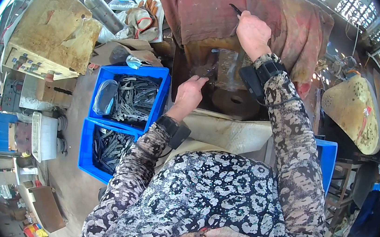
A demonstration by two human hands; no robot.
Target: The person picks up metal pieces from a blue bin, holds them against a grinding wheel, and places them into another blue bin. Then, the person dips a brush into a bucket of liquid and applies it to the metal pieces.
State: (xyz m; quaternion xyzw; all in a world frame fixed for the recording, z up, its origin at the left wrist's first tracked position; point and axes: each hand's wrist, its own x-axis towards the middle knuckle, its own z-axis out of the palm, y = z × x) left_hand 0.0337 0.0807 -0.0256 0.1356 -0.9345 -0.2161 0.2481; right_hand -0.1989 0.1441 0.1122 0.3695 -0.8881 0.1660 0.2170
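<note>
My right hand (254, 31) is raised over a worn red cloth (206, 12), its fingers closed on a dark, slender, slightly curved metal piece (234, 8) that pokes out to the upper left. Lower down, my left hand (190, 95) reaches over the near left edge of a wet, brown-stained trough. Its thumb and fingertips are pinched together near a small dark bit, too small to name. Inside the trough, a flat round disc (235, 103) with a centre hole lies close to the front, and a wet block (229, 69) stands behind it.
Two blue crates (163, 97) of thin metal pieces stand at my left; a clear plastic tub (105, 96) sits in the farther one. Gloves (144, 22) and a metal cylinder (103, 11) lie beyond. A stained control box (50, 32) is far left, a perforated tan panel (355, 111) right.
</note>
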